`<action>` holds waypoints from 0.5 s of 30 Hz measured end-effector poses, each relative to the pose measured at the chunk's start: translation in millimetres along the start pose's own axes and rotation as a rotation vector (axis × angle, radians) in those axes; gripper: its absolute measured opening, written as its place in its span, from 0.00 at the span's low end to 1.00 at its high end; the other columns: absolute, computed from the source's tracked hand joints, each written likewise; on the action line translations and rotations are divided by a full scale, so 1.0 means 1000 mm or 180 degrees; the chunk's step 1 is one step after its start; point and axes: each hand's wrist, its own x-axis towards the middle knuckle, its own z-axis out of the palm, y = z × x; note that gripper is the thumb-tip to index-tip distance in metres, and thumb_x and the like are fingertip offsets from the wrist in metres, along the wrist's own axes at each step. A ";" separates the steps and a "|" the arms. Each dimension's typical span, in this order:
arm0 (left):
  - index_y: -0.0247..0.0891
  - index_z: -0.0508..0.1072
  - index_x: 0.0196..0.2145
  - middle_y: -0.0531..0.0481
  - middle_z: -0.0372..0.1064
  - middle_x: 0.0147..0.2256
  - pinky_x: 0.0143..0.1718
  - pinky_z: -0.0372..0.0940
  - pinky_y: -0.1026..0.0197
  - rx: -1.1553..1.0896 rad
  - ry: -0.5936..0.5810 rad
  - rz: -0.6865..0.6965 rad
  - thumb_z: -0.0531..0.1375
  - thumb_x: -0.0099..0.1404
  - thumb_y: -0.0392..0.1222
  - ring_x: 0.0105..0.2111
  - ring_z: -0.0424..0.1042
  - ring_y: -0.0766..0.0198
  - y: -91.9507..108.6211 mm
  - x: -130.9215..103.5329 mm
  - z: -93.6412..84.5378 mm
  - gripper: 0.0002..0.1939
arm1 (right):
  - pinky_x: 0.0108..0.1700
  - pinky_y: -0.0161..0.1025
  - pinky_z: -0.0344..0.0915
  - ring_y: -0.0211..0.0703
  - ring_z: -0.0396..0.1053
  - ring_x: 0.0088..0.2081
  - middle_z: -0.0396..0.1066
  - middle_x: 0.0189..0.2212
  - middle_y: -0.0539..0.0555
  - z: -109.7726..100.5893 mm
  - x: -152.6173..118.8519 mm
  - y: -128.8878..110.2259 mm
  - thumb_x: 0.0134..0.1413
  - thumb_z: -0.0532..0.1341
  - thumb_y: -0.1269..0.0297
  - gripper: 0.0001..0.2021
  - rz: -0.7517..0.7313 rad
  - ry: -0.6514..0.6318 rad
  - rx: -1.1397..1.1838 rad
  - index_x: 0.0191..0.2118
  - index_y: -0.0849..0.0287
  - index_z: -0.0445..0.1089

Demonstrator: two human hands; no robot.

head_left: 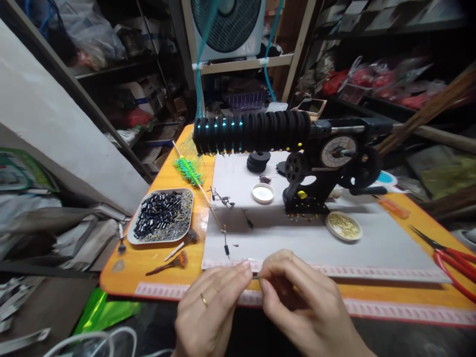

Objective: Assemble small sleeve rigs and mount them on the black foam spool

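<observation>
Both hands meet at the front edge of the white board (290,248), their fingertips almost touching. My left hand (213,302), with a ring on one finger, has its fingers pressed together. My right hand (303,297) pinches with thumb and forefinger. Between the fingertips shows a small dark piece, too tiny to make out. Just beyond lies a thin wire with a dark bead (226,249). Behind stands a black geared device (320,173) with a ridged black roller (253,131) and shiny blue threads. A small white dish (263,193) sits below the roller.
At the left, a white tray (129,233) holds dark tubes and small metal parts. Brushes (173,263) and a green bristly stick (189,171) lie nearby. A dish of gold pieces (344,226) is right of centre; red-handled scissors (451,263) lie at the right edge.
</observation>
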 end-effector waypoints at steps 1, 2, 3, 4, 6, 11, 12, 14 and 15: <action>0.28 0.73 0.50 0.40 0.79 0.44 0.52 0.67 0.64 0.0123 -0.0103 0.0085 0.59 0.63 0.22 0.48 0.75 0.64 -0.002 -0.001 -0.002 0.18 | 0.26 0.30 0.61 0.33 0.63 0.26 0.64 0.28 0.49 0.001 0.000 0.000 0.56 0.57 0.78 0.07 0.0018 -0.0015 0.0016 0.34 0.58 0.64; 0.27 0.73 0.51 0.39 0.79 0.44 0.53 0.66 0.63 0.0220 -0.0194 0.0145 0.58 0.64 0.22 0.49 0.75 0.63 -0.004 -0.001 -0.003 0.18 | 0.26 0.29 0.60 0.32 0.63 0.25 0.64 0.28 0.48 0.001 0.000 0.001 0.56 0.57 0.78 0.07 0.0038 -0.0031 0.0041 0.34 0.58 0.64; 0.27 0.73 0.50 0.39 0.79 0.44 0.53 0.66 0.62 0.0266 -0.0240 0.0166 0.58 0.64 0.23 0.50 0.74 0.63 -0.005 -0.001 -0.003 0.17 | 0.25 0.29 0.60 0.32 0.63 0.25 0.64 0.28 0.48 0.001 0.000 0.001 0.56 0.57 0.78 0.07 0.0063 -0.0038 0.0064 0.34 0.58 0.64; 0.27 0.74 0.50 0.39 0.79 0.44 0.52 0.66 0.62 0.0263 -0.0264 0.0150 0.58 0.64 0.23 0.50 0.74 0.63 -0.006 -0.001 -0.003 0.16 | 0.25 0.30 0.60 0.32 0.62 0.25 0.63 0.28 0.48 0.001 0.001 0.001 0.56 0.57 0.78 0.07 0.0076 -0.0042 0.0082 0.34 0.58 0.64; 0.28 0.74 0.48 0.40 0.79 0.41 0.50 0.67 0.62 0.0140 -0.0214 0.0042 0.59 0.64 0.23 0.47 0.74 0.63 -0.007 0.001 -0.001 0.15 | 0.25 0.30 0.60 0.33 0.62 0.25 0.63 0.27 0.48 0.001 0.003 0.002 0.56 0.57 0.78 0.07 0.0082 -0.0034 0.0072 0.34 0.58 0.65; 0.29 0.73 0.46 0.42 0.76 0.39 0.46 0.68 0.61 -0.0048 -0.0346 -0.0347 0.59 0.62 0.21 0.43 0.71 0.63 -0.007 0.007 0.003 0.15 | 0.32 0.36 0.63 0.39 0.66 0.31 0.66 0.28 0.52 0.001 0.008 0.007 0.56 0.58 0.79 0.07 -0.0232 0.0183 -0.0308 0.34 0.60 0.67; 0.30 0.73 0.45 0.43 0.75 0.38 0.44 0.67 0.61 -0.0041 -0.0393 -0.0433 0.59 0.62 0.21 0.41 0.70 0.63 -0.007 0.009 0.002 0.15 | 0.33 0.37 0.63 0.41 0.66 0.32 0.67 0.28 0.52 0.001 0.009 0.009 0.56 0.58 0.79 0.07 -0.0305 0.0203 -0.0414 0.34 0.60 0.67; 0.34 0.73 0.42 0.47 0.74 0.34 0.41 0.66 0.60 0.0027 -0.0454 -0.0662 0.60 0.62 0.22 0.38 0.68 0.63 -0.008 0.013 -0.001 0.13 | 0.34 0.39 0.62 0.42 0.64 0.33 0.68 0.29 0.53 0.002 0.011 0.011 0.56 0.59 0.79 0.07 -0.0411 0.0179 -0.0576 0.35 0.61 0.68; 0.36 0.74 0.41 0.49 0.73 0.32 0.39 0.65 0.59 0.0073 -0.0492 -0.0774 0.60 0.62 0.24 0.36 0.67 0.63 -0.008 0.016 -0.003 0.12 | 0.35 0.40 0.62 0.43 0.64 0.33 0.68 0.29 0.53 0.003 0.012 0.012 0.56 0.59 0.79 0.07 -0.0447 0.0154 -0.0623 0.36 0.61 0.68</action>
